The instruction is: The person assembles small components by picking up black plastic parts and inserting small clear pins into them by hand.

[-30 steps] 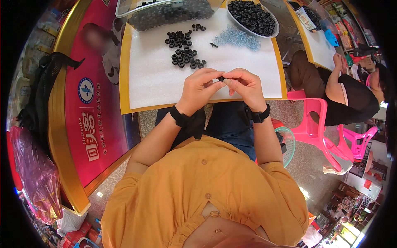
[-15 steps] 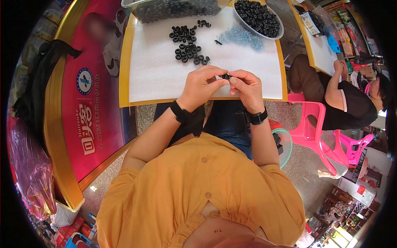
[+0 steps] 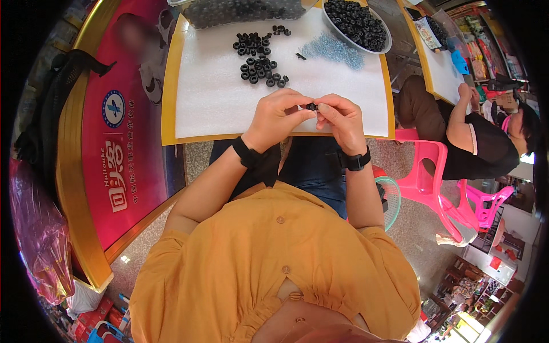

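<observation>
Between my fingertips, just over the near edge of the white-topped table [image 3: 217,114], is a small black part [image 3: 311,107]; its exact kind is too small to make out. My left hand [image 3: 279,117] pinches it from the left with thumb and fingers. From the other side my right hand [image 3: 342,121] grips the same part, thumb against it. Beyond my hands lies a loose group of black rings [image 3: 260,70]. A separate small black piece [image 3: 301,56] rests to their right, beside a patch of tiny light-blue bits [image 3: 333,51].
A clear container of black parts [image 3: 246,12] stands at the table's far edge. Right of it is a white bowl [image 3: 390,44] heaped with black rings. A pink plastic chair [image 3: 426,166] and a seated person [image 3: 480,134] at another table are to the right.
The view has shifted slightly, moving the table a little up and left. Both hands keep their pinch on the small black part with hardly any visible movement.
</observation>
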`<state>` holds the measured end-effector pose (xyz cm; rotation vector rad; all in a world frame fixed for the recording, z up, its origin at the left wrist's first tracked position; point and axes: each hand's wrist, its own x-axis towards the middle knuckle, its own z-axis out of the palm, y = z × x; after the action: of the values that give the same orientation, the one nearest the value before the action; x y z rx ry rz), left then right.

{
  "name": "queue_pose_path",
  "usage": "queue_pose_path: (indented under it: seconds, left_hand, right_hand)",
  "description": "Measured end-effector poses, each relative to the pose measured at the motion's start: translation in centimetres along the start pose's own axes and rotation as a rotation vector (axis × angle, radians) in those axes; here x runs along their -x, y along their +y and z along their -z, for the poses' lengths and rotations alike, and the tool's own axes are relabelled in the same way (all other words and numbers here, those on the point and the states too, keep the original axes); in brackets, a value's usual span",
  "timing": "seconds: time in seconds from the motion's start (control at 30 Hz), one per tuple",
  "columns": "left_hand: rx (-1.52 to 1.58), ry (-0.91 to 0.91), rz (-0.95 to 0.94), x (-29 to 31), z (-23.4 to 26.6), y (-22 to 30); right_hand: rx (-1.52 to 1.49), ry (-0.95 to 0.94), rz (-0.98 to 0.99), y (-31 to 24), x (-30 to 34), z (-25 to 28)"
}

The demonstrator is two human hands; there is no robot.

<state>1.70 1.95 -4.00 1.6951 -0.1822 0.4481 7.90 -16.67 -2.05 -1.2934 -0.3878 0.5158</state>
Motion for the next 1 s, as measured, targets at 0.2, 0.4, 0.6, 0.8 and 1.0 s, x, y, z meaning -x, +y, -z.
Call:
queue_pose_path:
  seconds: [0.2, 0.4, 0.6, 0.8, 1.0]
  left_hand:
    - [0.066, -0.014, -0.066, 0.1, 0.2, -0.2]
    - [0.122, -0.011, -0.042, 0.1, 0.4, -0.1]
    - [0.094, -0.049, -0.05, 0.1, 0.8, -0.2]
    - [0.091, -0.056, -0.058, -0.2, 0.8, -0.1]
    - [0.071, -0.029, -0.041, -0.1, 0.9, -0.1]
  right_hand:
    - [-0.127, 0.01, -0.291, -0.8, -0.2, -0.5]
    - [-0.23, -0.064, -0.328, -0.5, -0.2, -1.2]
    - [-0.296, -0.074, -0.357, -0.3, -0.3, -2.0]
    - [-0.338, -0.008, -0.302, 1.4, -0.2, -2.2]
    - [-0.325, 0.043, -0.261, 0.5, -0.3, -3.6]
